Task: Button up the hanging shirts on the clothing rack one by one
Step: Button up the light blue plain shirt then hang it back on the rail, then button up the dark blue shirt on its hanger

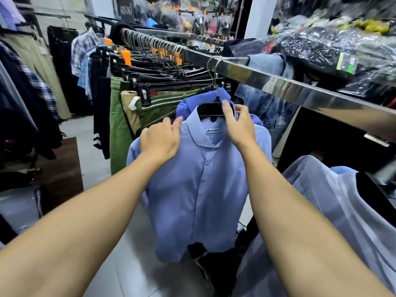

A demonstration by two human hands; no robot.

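The light blue shirt (199, 189) hangs at the centre of the frame on a black hanger (211, 109), whose metal hook goes over the chrome rail (278, 82) running from upper centre to the right edge. Its placket appears closed down the front, with one button visible just below the collar; I cannot tell the state of the lower buttons.

My left hand (160, 142), left of centre, rests on the shirt's shoulder with fingers extended and relaxed, not clamped. My right hand (240, 123), just above centre, has its fingers curled at the collar and hanger neck; it appears to pinch the collar edge there, though the exact contact is partly hidden.

Handling assessment:
- Weight: I judge the garment light; one hand should support it.
- Stiffness: the cloth is soft and drapes; only the collar and placket hold some shape.
- Stability: the hanger swings freely on its hook, so I expect the shirt to turn under any side load.
- Grip points: take the placket edges beside each button, or the collar stand. Avoid the loose body fabric, which will bunch.

A second pale shirt (342, 200) lies at lower right, and more blue cloth hangs behind on the rail.
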